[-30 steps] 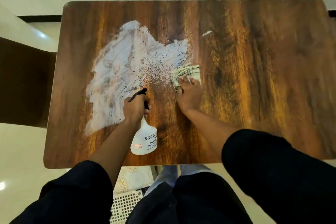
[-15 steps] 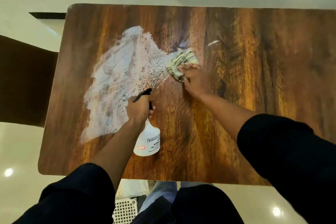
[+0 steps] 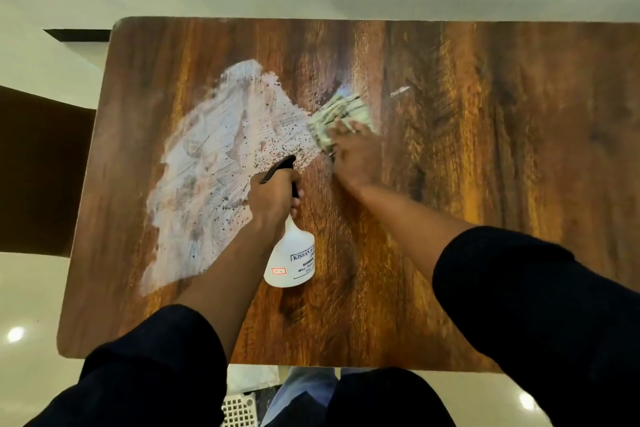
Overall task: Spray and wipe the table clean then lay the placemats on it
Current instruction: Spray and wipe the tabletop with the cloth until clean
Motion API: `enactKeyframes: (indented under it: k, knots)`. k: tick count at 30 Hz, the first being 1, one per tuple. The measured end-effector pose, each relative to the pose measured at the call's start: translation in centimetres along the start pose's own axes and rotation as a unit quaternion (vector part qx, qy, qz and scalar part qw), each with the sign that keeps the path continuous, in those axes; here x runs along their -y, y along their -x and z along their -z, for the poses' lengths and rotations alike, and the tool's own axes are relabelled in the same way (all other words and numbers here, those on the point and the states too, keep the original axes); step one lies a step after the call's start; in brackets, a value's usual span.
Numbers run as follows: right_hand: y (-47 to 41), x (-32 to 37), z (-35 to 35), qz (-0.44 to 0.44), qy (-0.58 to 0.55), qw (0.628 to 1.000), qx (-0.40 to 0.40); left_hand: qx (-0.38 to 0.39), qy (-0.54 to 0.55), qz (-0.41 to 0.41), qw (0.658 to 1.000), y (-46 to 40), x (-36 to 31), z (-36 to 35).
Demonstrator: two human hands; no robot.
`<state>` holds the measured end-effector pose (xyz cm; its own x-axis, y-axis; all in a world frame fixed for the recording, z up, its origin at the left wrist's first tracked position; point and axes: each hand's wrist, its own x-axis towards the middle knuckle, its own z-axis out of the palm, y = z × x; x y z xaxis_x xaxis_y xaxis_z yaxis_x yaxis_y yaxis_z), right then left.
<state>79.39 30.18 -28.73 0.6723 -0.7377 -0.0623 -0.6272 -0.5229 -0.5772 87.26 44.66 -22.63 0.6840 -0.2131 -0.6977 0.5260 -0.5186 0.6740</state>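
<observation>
**Cloth working at the right edge of the white smear**

The white smear is lying on the left half of the wooden table, running as a long band from its far tip, beside the cloth, down toward the near left corner. Everything below is placed from that smear.

The right hand is pressing flat on a folded patterned cloth, fingers spread over it rather than curled; the cloth is touching the smear's far-right edge, where the speckled droplets are thinning out. This hand is the nearer one to the work, and the residue is lying to its left and toward the person, so the next wipe probably needs to sweep leftward along the band's length. The right arm is reaching forward, nearly straight, and looks blurred.

The left hand is closed around the neck of the white spray bottle, just right of the smear's middle, nozzle pointing at it. The bottle's base looks to be resting on the table.

A small white fleck is lying well right of the smear. No placemats are on the table.
</observation>
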Motion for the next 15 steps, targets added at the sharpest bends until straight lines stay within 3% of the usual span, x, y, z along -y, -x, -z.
enactKeyframes:
  k: [3, 7, 9, 15]
  knots:
    - [1.7, 1.3, -2.1, 0.133, 0.020, 0.988, 0.082, -0.022, 0.003, -0.004, 1.000, -0.3, -0.3, -0.2]
    - [-0.1, -0.4, -1.2, 0.174, 0.041, 0.973, 0.146, -0.029, -0.010, -0.003, 1.000, -0.9, -0.4, -0.5]
    - [-1.5, -1.6, 0.2, 0.144, 0.047, 0.979, 0.137, -0.022, -0.015, -0.001, 1.000, -1.2, -0.5, -0.8]
    - [-6.3, -7.5, 5.1, -0.059, 0.068, 0.996, -0.025, 0.018, -0.012, -0.001, 1.000, -1.3, -1.1, -2.7]
